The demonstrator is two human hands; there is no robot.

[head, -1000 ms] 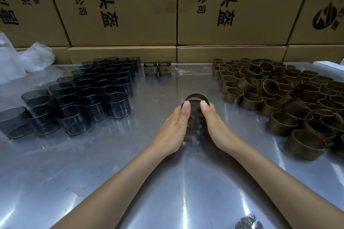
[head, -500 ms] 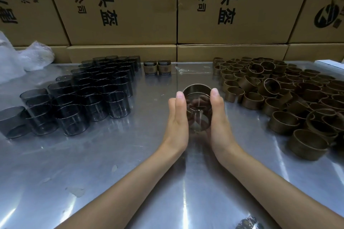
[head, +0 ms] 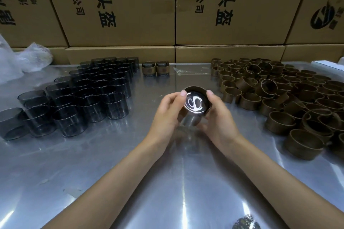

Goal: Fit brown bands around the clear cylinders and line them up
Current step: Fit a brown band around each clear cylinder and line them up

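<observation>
Above the middle of the metal table I hold one clear cylinder (head: pixel 194 105) tilted toward me, its round base catching the light, with a brown band (head: pixel 196 89) around its far end. My left hand (head: pixel 167 115) grips it from the left, thumb on the rim. My right hand (head: pixel 219 117) grips it from the right. Two finished banded cylinders (head: pixel 156 69) stand side by side at the back. Many bare clear cylinders (head: pixel 83 93) stand on the left, and a heap of loose brown bands (head: pixel 279 95) lies on the right.
Cardboard boxes (head: pixel 119 5) form a wall behind the steel table (head: pixel 111 182). A crumpled plastic bag (head: pixel 20 61) lies at the back left. A white box edge (head: pixel 329 65) shows at the far right.
The hands went from flat palms pressing the sides of the cylinder to curled fingers gripping it. The cylinder has been lifted and tipped so its base faces me.
</observation>
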